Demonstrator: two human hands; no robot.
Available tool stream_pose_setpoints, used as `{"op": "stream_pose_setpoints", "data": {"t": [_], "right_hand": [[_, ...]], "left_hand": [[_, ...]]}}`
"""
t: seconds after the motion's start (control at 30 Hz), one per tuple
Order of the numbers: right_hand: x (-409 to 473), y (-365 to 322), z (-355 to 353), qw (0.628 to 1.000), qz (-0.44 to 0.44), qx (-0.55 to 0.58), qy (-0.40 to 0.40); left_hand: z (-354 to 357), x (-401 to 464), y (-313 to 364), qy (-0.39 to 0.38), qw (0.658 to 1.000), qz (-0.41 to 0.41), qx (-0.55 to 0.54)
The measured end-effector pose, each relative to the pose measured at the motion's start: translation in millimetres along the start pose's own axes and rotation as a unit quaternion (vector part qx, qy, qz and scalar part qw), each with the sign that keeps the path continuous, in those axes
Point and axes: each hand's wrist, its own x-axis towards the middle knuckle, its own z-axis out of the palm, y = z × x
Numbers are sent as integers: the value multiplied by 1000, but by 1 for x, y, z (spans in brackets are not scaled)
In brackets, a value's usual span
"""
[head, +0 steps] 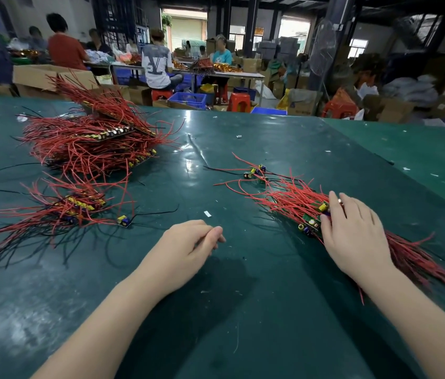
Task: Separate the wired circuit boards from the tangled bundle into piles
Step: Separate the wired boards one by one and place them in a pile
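The tangled bundle (311,203) of red-wired circuit boards lies on the right side of the green bench (243,296), its wires fanning up and to the left, with a thick tail of red wires (418,263) running back toward the near right edge under the right forearm. The right hand (352,231) rests on top of this bundle, its fingers (334,206) spread and fairly straight, the tips touching the boards with yellow and blue parts (311,225) at the bundle's near left edge; they press rather than curl round anything. Just beyond the bundle, a few loose boards (255,172) sit with their red and black wires trailing left.

The left hand (185,244) lies near the middle of the bench, well apart from the bundle, its fingers loosely curled; thumb and forefinger meet at the tip, and whether anything thin is pinched there cannot be told.

On the left of the bench are two sorted heaps: a small near pile (76,206) with red and black wires spread toward the left edge, and one single board (124,220) just beside it on the right. Farther back stands a large pile (92,140) of stacked boards, red wires bristling out. Small white scraps (207,213) dot the bench.

Behind the bench, people (158,64) sit at other tables among cardboard boxes (38,77), blue crates (188,99) and red stools (239,102).
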Motion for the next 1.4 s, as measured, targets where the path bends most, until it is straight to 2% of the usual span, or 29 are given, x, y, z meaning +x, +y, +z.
{"op": "stream_pose_setpoints", "data": {"t": [0.13,0.27,0.33,0.47,0.53,0.6,0.8,0.93,1.03,1.1,1.17,1.27,1.33,1.4], "right_hand": [[0,1,3,999,32,13,-9],[1,4,4,999,47,3,-18],[1,0,2,999,51,4,-8],[-4,-22,-6,998,40,35,39],[-5,-37,-12,996,24,66,54],[-5,-52,-18,993,7,99,59],[-7,-92,-29,979,-44,197,34],[-14,-100,-23,968,-54,246,1],[-19,-95,-20,957,-48,285,-24],[-20,-91,-19,949,-36,311,-36],[-21,-89,-18,942,-26,329,-54],[-22,-89,-16,935,-19,345,-84],[-22,-89,-16,931,-18,351,-95],[-23,-89,-17,929,-20,357,-95]], "left_hand": [[-7,2,-2,35,998,-11,46],[-21,7,-9,137,985,-48,94],[-30,9,-17,164,971,-85,152],[-37,8,-31,95,935,-201,277],[-34,7,-35,57,919,-218,323],[-32,9,-37,54,913,-202,350],[-29,12,-30,105,943,-134,285],[-22,10,-15,171,968,-64,172],[-23,10,-7,257,951,-37,166],[-27,10,-10,281,934,-66,212],[-29,8,-19,245,923,-139,263],[-29,8,-29,139,916,-214,311],[-29,9,-31,116,913,-209,332],[-31,10,-31,142,921,-174,318]]}}
